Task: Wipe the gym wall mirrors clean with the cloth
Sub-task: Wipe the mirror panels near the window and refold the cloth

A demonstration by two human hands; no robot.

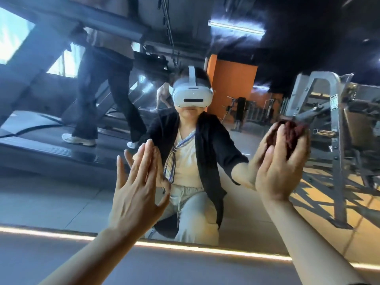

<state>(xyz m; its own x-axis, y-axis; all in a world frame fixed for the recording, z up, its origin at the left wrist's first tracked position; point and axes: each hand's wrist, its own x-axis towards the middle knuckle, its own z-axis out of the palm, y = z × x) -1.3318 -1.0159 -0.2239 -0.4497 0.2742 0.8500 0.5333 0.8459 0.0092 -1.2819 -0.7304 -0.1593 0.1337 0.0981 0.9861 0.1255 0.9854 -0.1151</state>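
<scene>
The wall mirror (pixel 61 192) fills most of the head view and shows my own kneeling reflection. My left hand (pixel 135 186) lies flat against the glass with straight fingers, left of centre. My right hand (pixel 281 171) grips a bunched dark red cloth (pixel 292 134) and presses it to the mirror at the right, higher than the left hand. Most of the cloth is hidden behind my fingers.
A lit strip (pixel 205 248) runs along the mirror's bottom edge above the grey floor (pixel 185 270). Reflected in the glass are a treadmill (pixel 51 149) with a person walking on it at the left and a metal weight machine (pixel 337 140) at the right.
</scene>
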